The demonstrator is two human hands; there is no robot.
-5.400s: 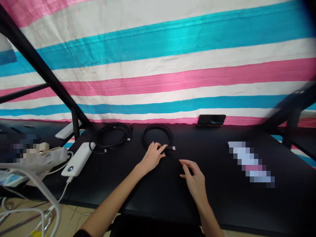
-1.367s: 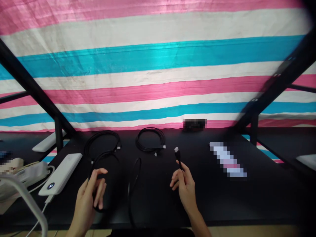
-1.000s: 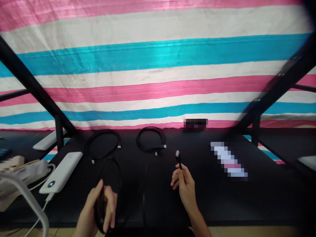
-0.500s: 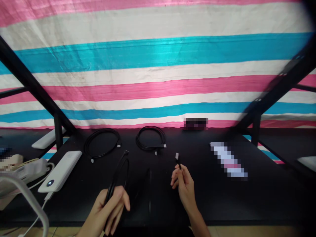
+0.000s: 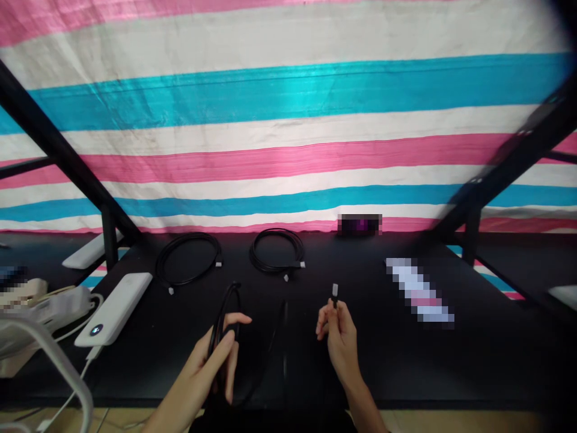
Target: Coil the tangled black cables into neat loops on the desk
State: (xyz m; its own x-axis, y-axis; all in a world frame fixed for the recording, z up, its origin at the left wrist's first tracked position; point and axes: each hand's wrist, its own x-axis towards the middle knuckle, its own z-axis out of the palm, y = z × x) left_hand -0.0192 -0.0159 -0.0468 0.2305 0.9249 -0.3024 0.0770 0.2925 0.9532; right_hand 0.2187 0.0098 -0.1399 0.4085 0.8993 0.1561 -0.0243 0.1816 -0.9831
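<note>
Loops of a black cable (image 5: 224,307) are gathered in my left hand (image 5: 211,364), the thumb pressed over them and the index finger stretched out to the right. My right hand (image 5: 340,337) pinches one end of a black cable just below its light-coloured plug (image 5: 335,290), which points up. A dark strand hangs between the two hands, hard to make out against the black table. Beyond my hands lie two coiled black cables, one at the left (image 5: 189,260) and one nearer the middle (image 5: 276,252), each with pale plug ends showing.
A white power bank (image 5: 115,310) with a lit round display and a plugged-in white cable lies at the left. Beside it are a white power strip (image 5: 67,310) and a curved grey tube (image 5: 67,361). A blurred-out pale item (image 5: 417,288) lies right on the black table (image 5: 406,361).
My left hand has moved up and right with the loops, and its index finger has straightened. My right hand has shifted slightly right with the plug, which now stands more upright.
</note>
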